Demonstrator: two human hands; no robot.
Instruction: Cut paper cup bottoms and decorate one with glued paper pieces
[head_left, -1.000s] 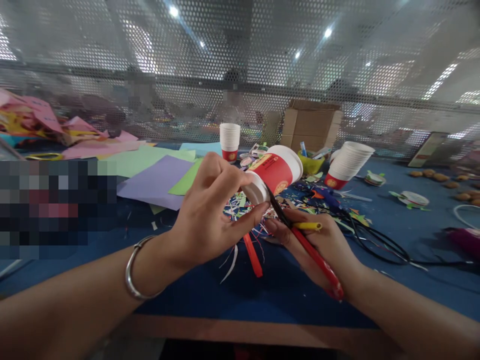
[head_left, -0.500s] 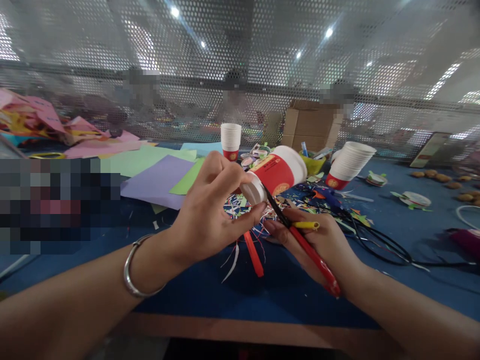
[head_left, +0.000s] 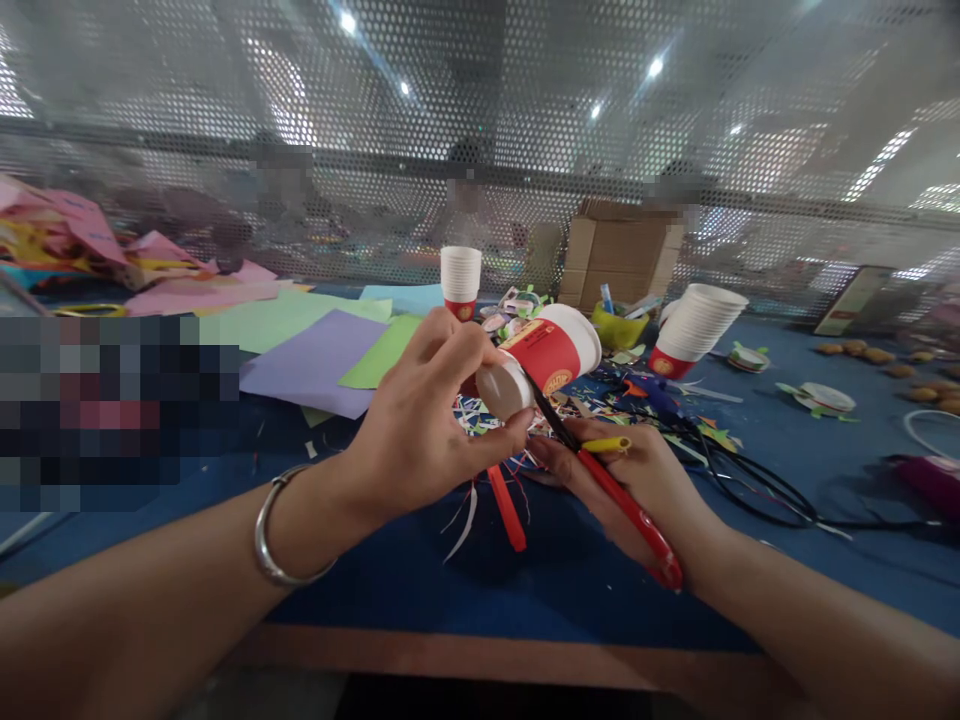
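Observation:
My left hand [head_left: 424, 425], with a silver bangle on the wrist, pinches the base of a red and white paper cup [head_left: 547, 355] that lies on its side above the table, its mouth turned away from me. My right hand [head_left: 637, 480] grips red-handled scissors [head_left: 607, 480] whose black blades touch the cup's side near the base. Cut red and white paper strips [head_left: 502, 505] hang below the cup over a heap of scraps.
The blue table [head_left: 525, 580] carries coloured paper sheets [head_left: 315, 355] at the left, a stack of cups [head_left: 460, 282] behind, a tilted stack [head_left: 694, 330] and a cardboard box [head_left: 622, 250] at the right, and black cables [head_left: 757, 490]. A perforated screen [head_left: 480, 140] closes the back.
The cup has tipped and come down slightly toward me. The scissors and my right hand shifted a little left with it. Both grips are unchanged.

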